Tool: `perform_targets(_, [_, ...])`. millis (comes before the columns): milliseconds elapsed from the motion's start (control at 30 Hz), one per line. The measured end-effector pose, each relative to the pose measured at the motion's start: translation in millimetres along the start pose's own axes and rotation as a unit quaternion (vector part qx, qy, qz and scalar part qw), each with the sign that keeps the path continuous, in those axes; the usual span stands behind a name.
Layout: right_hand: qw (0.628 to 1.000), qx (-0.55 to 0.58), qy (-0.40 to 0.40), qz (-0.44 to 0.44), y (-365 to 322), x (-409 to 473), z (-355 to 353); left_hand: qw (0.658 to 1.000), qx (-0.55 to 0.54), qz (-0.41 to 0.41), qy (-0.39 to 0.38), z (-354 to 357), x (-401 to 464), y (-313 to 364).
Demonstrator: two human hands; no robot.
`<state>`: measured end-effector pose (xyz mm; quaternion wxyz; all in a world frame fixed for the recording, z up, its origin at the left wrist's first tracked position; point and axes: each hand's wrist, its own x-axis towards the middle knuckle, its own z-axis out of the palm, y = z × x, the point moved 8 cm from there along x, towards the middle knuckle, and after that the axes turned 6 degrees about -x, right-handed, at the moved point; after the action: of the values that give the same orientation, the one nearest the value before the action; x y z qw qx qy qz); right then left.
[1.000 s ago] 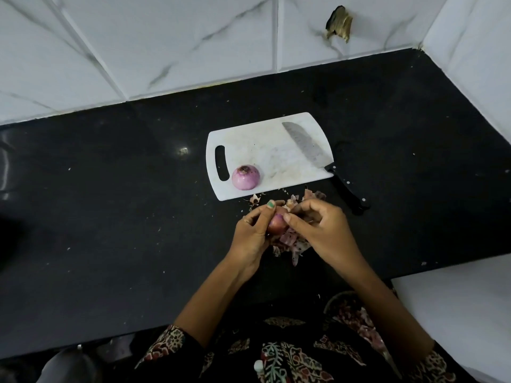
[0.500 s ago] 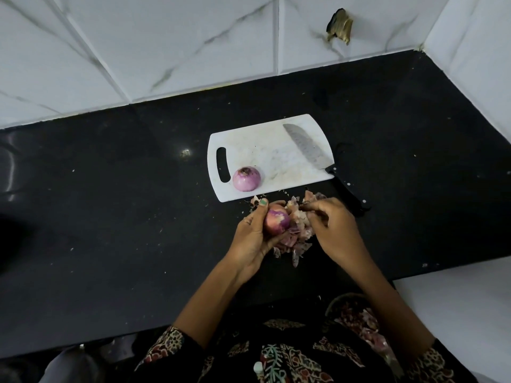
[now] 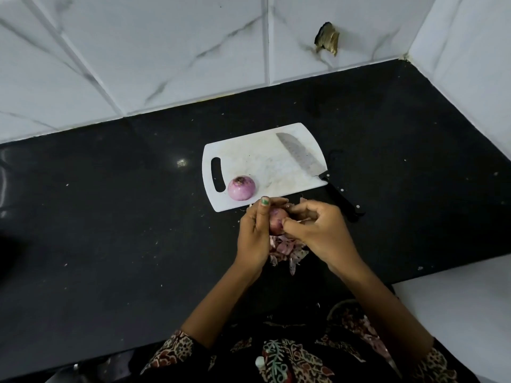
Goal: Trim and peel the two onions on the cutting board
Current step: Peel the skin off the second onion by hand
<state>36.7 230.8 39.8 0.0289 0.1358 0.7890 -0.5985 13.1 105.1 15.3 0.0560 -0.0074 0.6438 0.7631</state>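
We hold the second onion (image 3: 277, 220) in our left hand (image 3: 253, 236), its grip curled round it; our right hand (image 3: 318, 230) pinches its skin, so the peels (image 3: 284, 248) fall on the tabletop (image 3: 124, 217); the peeled onion (image 3: 241, 188) waits on the cutting board (image 3: 257, 158).

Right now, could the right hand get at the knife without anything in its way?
Probably yes, once it lets go. The right hand is busy peeling the onion held in the left hand. The knife lies just beyond it, its handle off the board on the counter, with nothing between.
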Motion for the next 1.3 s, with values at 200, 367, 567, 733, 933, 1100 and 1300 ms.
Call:
perform_targets(200, [1.0, 0.018, 0.018, -0.01, 0.3, 3.7, -6.2, 0.987, 0.157, 0.011, -0.017, 1.0, 10.3, -4.5])
perform_targets(367, [1.0, 0.004, 0.0, -0.026, -0.2, 11.4, -9.2, 0.967, 0.253, 0.016, 0.014, -2.6, 12.6, 6.0])
perform_targets(567, [0.997, -0.066, -0.005, -0.033, -3.1, 15.9, 0.0, 0.967, 0.256, 0.011, 0.008, -2.3, 18.6, -4.2])
perform_targets(733, [0.998, -0.057, -0.008, -0.024, -0.9, 20.0, -1.4, 0.964, 0.263, -0.023, 0.012, -1.5, 18.6, -6.4])
perform_targets(933, [0.999, -0.022, -0.037, -0.02, 1.4, 23.0, 0.5, 0.969, 0.237, -0.076, 0.012, -3.5, 18.0, -10.7])
perform_targets(1100, [0.999, -0.032, 0.029, 0.001, 11.9, 27.2, -12.7, 0.971, 0.187, -0.149, 0.002, -6.0, 18.2, -25.1])
perform_targets(1300, [1.0, -0.022, -0.003, -0.022, 8.4, 23.0, -5.6, 0.977, 0.15, -0.152, 0.016, -7.6, 16.6, -21.9])
